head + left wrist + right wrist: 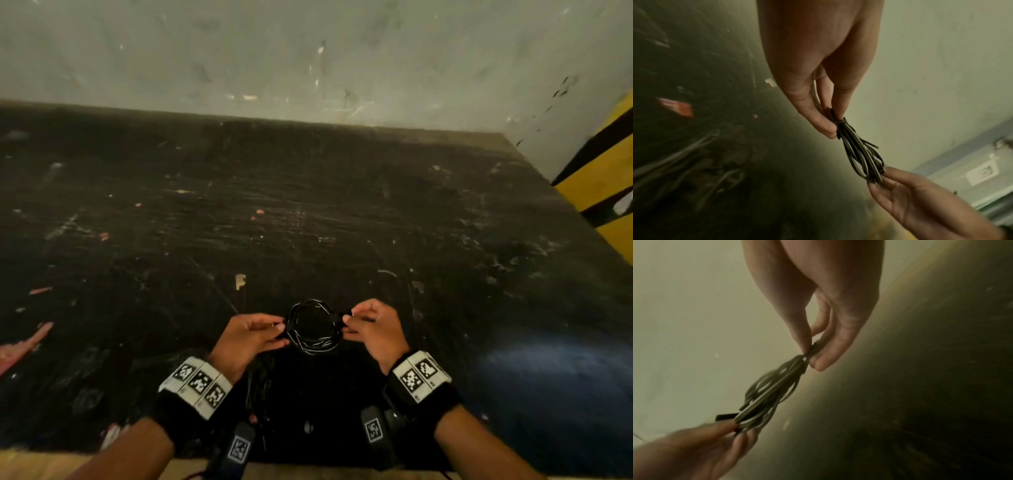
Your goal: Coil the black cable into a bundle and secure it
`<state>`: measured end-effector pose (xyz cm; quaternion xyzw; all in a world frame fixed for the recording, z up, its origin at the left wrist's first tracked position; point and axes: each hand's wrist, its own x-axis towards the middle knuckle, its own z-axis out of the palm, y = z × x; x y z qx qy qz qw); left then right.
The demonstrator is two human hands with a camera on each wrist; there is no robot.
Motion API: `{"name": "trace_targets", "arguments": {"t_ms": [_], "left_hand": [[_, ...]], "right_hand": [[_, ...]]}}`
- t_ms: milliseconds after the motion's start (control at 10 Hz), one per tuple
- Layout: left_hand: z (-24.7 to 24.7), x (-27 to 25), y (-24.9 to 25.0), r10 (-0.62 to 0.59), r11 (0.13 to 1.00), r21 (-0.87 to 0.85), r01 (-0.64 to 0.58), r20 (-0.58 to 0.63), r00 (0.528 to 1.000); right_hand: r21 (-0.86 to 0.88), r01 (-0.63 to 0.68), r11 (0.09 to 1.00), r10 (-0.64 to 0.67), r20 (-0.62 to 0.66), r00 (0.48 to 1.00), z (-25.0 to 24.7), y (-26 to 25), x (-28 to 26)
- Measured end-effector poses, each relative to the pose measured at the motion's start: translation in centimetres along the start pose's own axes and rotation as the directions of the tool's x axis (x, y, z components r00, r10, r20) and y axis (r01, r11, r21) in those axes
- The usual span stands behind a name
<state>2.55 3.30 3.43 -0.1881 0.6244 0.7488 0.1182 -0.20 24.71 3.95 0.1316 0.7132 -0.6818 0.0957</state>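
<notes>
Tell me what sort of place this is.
Likely a workshop or industrial space. The dark worktop is scratched and paint-flecked, the wall behind is scuffed bare plaster, and yellow-and-black hazard striping runs along the right edge.

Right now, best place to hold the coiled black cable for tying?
Probably pinch the black cable at opposite edges, as the left hand and right hand do, each coming from its own side: the loops gather tight there and fan loose between.
</notes>
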Motion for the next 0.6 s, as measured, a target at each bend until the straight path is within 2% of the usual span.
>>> {"name": "trace_targets", "arguments": {"t_ms": [100,300,400,500,600], "left_hand": [[-0.4,1.7,-2.5,0.006,0.990,0.140,0.009,-0.109,0.994],[-1.5,3.2,-5.1,0.049,0.927,0.373,0.033,-0.209,0.977],[-2.6,1.3,-4.1,0.128,0.843,0.537,0.006,-0.212,0.969],[-5.7,-3.1,-3.8,0.149,0.830,0.557,-0.034,-0.164,0.975],[-10.7,-10.2,-6.1,0.292,0.737,0.667,-0.114,-0.161,0.943]], "right_hand": [[-0.265,-0.046,0.963,0.054,0.025,0.998,-0.1,3.3,1.2],[-0.451,-0.022,0.892,0.032,0.015,0.999,0.3,5.8,1.8],[-0.491,0.005,0.871,0.013,0.033,0.999,-0.5,5.4,0.3],[-0.548,0.020,0.837,0.003,0.041,0.999,-2.2,5.1,-2.0],[-0.475,0.078,0.877,-0.082,0.012,0.997,-4.2,4.4,-5.3]]}}
